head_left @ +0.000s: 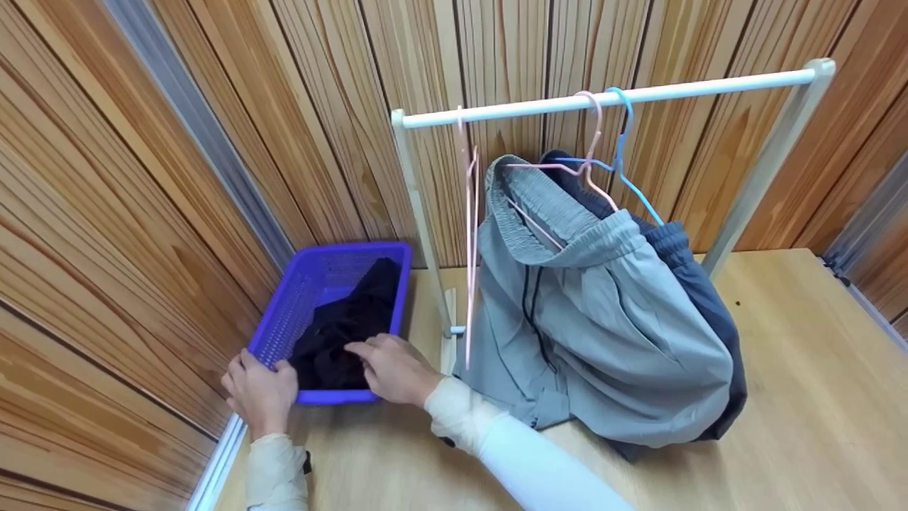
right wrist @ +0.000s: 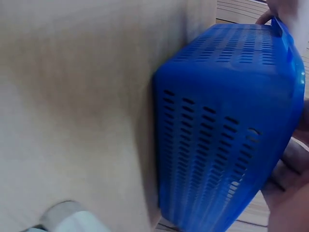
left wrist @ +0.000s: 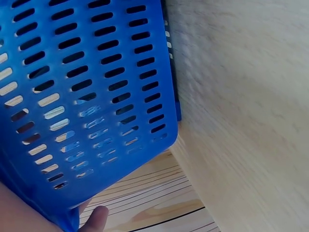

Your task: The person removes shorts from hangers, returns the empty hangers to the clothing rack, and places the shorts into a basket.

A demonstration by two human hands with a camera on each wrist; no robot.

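Note:
A purple-blue plastic basket (head_left: 333, 396) with slotted walls stands on the wooden surface at the left of the head view. Inside it lies a crumpled black garment (head_left: 337, 333). My left hand (head_left: 261, 390) grips the basket's near left corner, fingers around the rim. Over the near right part of the rim reaches my right hand (head_left: 397, 369), its index finger extended above the black garment; whether it touches the cloth is hard to tell. Both wrist views look at the basket's outer walls (left wrist: 111, 72), and in the right one part of the right hand (right wrist: 289, 174) shows beside the rim.
Right of the basket stands a rack with a white bar (head_left: 511, 108). Grey shorts (head_left: 589, 312) on a pink hanger (head_left: 594, 142) and dark blue shorts (head_left: 709, 305) on a blue hanger (head_left: 624, 142) hang there, beside a bare pink hanger (head_left: 469, 248). Wood-panelled walls (head_left: 142, 234) enclose the corner.

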